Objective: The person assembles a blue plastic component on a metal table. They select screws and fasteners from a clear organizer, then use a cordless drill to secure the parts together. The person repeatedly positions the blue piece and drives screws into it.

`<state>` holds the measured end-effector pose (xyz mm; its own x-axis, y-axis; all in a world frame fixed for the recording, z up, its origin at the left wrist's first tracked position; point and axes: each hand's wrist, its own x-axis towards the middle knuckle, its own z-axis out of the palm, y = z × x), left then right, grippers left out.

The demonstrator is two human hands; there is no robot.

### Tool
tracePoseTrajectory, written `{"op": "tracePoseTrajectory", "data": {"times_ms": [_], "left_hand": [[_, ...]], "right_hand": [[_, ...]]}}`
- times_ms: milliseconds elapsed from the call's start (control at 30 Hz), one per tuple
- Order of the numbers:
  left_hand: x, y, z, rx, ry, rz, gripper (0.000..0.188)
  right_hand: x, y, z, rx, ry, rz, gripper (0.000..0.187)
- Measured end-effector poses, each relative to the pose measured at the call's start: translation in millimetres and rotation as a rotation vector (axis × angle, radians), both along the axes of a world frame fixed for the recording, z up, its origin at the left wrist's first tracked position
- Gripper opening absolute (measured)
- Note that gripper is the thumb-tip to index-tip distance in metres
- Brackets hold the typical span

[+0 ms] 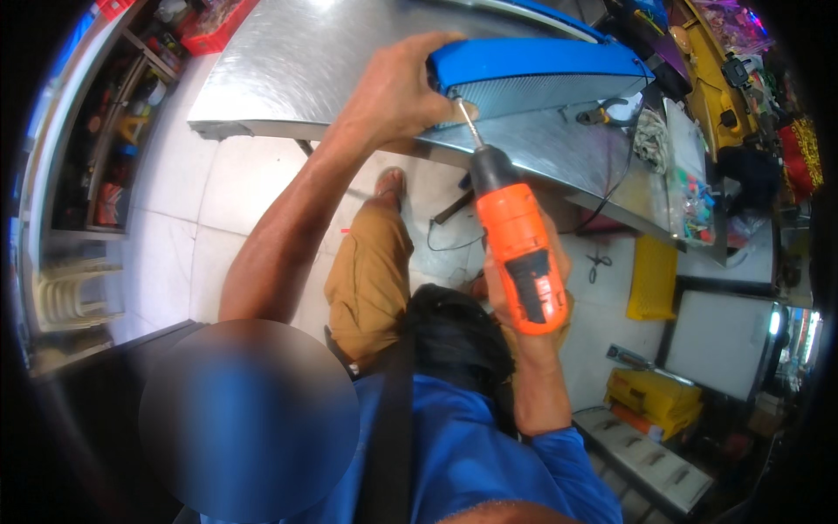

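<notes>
A long blue case (546,59) with a ribbed grey grille lies on its side along the near edge of a metal table (288,70). My left hand (397,92) grips its left end, the thumb by the grille's corner. An orange and black power drill (511,223) is in my right hand (557,249), whose fingers wrap round the handle and are partly hidden by it. The drill's long silver bit (472,124) points away from me, its tip meeting the case's lower left corner beside my left thumb. Whether a screw sits there is too small to tell.
Pliers (594,114) lie right of the case near a black cable and a bundled cloth (650,138). Small coloured parts (697,210) crowd the table's right end. Yellow toolboxes (655,397) stand low at right; stacked cream chairs (74,293) are at left.
</notes>
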<state>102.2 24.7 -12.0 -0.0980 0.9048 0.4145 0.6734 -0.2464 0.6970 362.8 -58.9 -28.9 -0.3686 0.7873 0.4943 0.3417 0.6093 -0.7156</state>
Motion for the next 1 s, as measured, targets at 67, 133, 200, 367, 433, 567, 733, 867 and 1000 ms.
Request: {"op": "tracePoseTrajectory", "data": {"times_ms": [67,133,200,367,433,567,733,867,1000], "left_hand": [[0.4,-0.2,-2.3,0.013,0.016,0.008,0.093],[0.4,-0.4,-3.1,0.003,0.018,0.012,0.094],[0.7,0.5,-4.1,0.015,0.025,0.011,0.095],[1.7,0.7,-4.8,0.037,0.041,0.015,0.094],[1.9,0.0,-4.3,0.031,0.024,0.01,0.093],[3.3,-0.9,-4.0,0.058,0.039,0.02,0.091],[3.8,0.1,-6.7,0.052,0.067,0.042,0.092],[4.1,0.5,-4.2,0.057,0.068,0.031,0.092],[4.8,-0.5,-5.8,0.049,0.063,0.036,0.092]], "right_hand": [[1.5,3.2,-1.3,0.028,-0.019,-0.007,0.062],[2.0,4.8,-2.4,0.046,-0.028,-0.009,0.063],[2.3,5.5,-3.2,0.052,-0.028,-0.007,0.064],[0.0,-1.4,6.3,-0.094,0.002,0.004,0.048],[2.0,0.7,4.0,-0.057,-0.022,0.007,0.054],[2.8,3.0,-2.8,-0.071,-0.003,0.007,0.066],[3.6,8.6,-5.5,0.034,-0.038,0.027,0.065],[3.7,7.7,-4.0,-0.045,-0.033,0.02,0.064],[3.7,8.8,-5.3,-0.017,-0.054,0.017,0.063]]}}
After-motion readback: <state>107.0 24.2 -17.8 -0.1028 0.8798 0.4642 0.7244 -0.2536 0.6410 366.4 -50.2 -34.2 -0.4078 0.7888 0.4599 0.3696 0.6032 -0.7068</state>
